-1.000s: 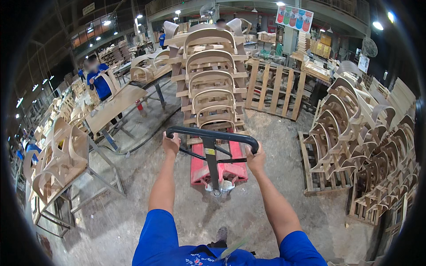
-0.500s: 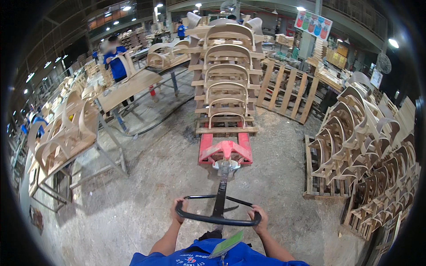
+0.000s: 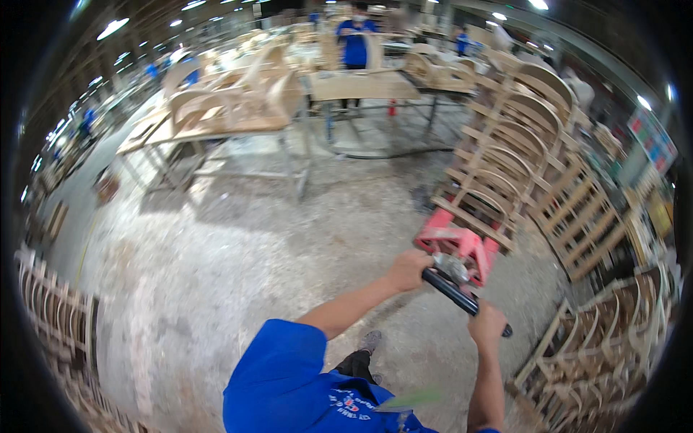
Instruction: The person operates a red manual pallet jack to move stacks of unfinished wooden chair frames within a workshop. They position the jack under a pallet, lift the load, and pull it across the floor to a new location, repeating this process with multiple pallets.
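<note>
Both my hands grip the black loop handle [image 3: 452,290] of a red pallet jack [image 3: 459,239]. My left hand [image 3: 410,270] is closed round the handle's left end, close to the jack's body. Toward the other end, my right hand [image 3: 488,322] wraps the bar, whose tip sticks out past it. The jack stands at the near end of a tall stack of curved wooden pieces [image 3: 512,144] on a wooden pallet [image 3: 473,224]. Its forks are hidden under that load. My arms reach forward and to the right.
Curved chair parts lie on a worktable [image 3: 224,130] at left. Behind a plank-topped table [image 3: 364,85] stands a person in blue [image 3: 354,47]. A slatted pallet [image 3: 581,216] leans right of the load. More stacked curved parts stand at lower right [image 3: 606,346] and lower left [image 3: 58,303].
My view has swung left, so the jack and its load now appear farther right and tilted. The handle has come up and away from my body, with both hands still on it.
</note>
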{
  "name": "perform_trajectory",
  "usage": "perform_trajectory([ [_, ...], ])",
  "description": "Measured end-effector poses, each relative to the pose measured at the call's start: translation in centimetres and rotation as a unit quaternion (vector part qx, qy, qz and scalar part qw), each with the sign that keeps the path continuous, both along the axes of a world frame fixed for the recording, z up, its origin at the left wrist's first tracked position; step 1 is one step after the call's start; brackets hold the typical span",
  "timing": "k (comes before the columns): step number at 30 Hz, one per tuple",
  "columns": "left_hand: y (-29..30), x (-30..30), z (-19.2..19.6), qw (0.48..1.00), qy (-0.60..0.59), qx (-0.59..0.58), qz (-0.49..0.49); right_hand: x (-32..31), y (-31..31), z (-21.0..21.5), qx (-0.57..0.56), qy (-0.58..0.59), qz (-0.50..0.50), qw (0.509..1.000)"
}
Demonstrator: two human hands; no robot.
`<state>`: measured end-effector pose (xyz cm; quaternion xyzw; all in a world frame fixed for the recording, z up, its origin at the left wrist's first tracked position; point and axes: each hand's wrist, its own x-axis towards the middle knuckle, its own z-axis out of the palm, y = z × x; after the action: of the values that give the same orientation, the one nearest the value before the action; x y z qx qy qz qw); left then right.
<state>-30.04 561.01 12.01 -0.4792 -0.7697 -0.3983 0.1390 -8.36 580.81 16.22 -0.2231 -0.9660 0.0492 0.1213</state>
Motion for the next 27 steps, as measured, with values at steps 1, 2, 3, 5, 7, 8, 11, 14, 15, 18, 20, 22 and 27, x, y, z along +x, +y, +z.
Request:
perform_trajectory([
  [1, -0.9, 0.0, -0.3, 1.0, -0.003, 0.009, -0.001, 0.0, -0.7, 0.2, 0.002, -0.006, 0.006, 1.0],
  [2, -1.7, 1.1, -1.2, 1.0, -0.009, 0.019, -0.009, 0.8, -1.4, -0.2, 0.006, -0.014, 0.005, 1.0],
  [3, -2.1, 2.2, -1.9, 0.999, -0.01, 0.035, -0.023, 1.9, -2.4, -1.6, 0.016, -0.017, 0.005, 1.0],
  [5, -5.4, 4.8, -5.2, 1.0, -0.004, -0.021, -0.017, 5.2, -4.3, -7.4, 0.048, -0.004, 0.038, 0.998],
  [7, -8.2, 8.5, -8.1, 0.996, -0.025, -0.065, -0.061, 10.3, -5.7, -15.9, 0.055, 0.02, 0.029, 0.998],
  [8, -10.0, 10.1, -8.6, 0.985, -0.025, -0.131, -0.11, 12.2, -5.6, -20.1, -0.019, -0.111, 0.009, 0.994],
  [11, -12.3, 13.2, -9.6, 0.96, -0.032, -0.224, -0.167, 13.7, -6.4, -24.4, -0.137, -0.302, 0.017, 0.943],
  [14, -10.4, 10.9, -9.7, 0.975, 0.022, -0.2, -0.098, 9.9, -3.7, -18.7, -0.166, -0.367, 0.033, 0.915],
  [15, -8.9, 9.3, -9.5, 0.972, -0.011, -0.219, -0.084, 8.2, -2.7, -14.9, -0.146, -0.307, 0.067, 0.938],
  [18, -2.3, 3.9, -4.5, 0.997, 0.028, -0.076, -0.016, 2.5, 0.9, -4.7, -0.039, -0.153, 0.036, 0.987],
  [20, 0.6, 1.4, -0.5, 0.999, 0.032, 0.021, 0.032, -1.1, 1.8, 1.3, -0.075, -0.117, -0.003, 0.99],
  [22, 1.6, 1.2, 1.2, 0.999, 0.025, 0.04, 0.017, -1.2, 2.4, 2.3, -0.044, -0.067, 0.0, 0.997],
  [27, -4.0, 5.9, -4.1, 1.0, 0.006, -0.011, -0.002, 4.3, -2.7, -5.9, 0.023, -0.118, -0.033, 0.992],
])
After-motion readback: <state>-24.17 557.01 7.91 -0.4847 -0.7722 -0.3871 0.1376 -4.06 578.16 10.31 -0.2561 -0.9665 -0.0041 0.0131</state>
